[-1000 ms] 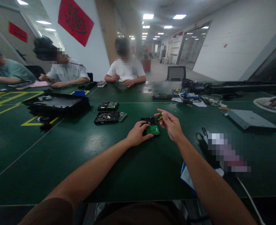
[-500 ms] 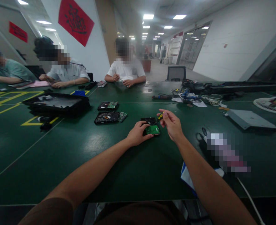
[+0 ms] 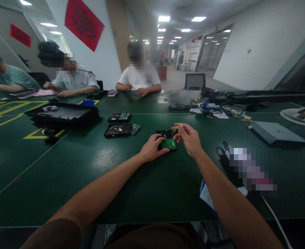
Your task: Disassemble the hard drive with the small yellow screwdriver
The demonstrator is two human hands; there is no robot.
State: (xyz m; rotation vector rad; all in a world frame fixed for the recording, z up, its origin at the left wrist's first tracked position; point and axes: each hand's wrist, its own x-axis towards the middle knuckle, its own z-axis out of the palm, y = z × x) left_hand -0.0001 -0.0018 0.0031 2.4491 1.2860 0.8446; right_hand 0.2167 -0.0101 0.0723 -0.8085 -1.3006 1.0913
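The half-curled left hand [image 3: 152, 147] is gripping a hard drive [image 3: 170, 144], likely steadying it, while the right hand [image 3: 190, 139] is pinching a yellow tool [image 3: 176, 129].

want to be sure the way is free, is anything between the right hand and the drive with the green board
Nothing visible but the yellow tool that the right hand itself holds, by the right side of the drive. The left hand covers the drive's left part and is not in between.
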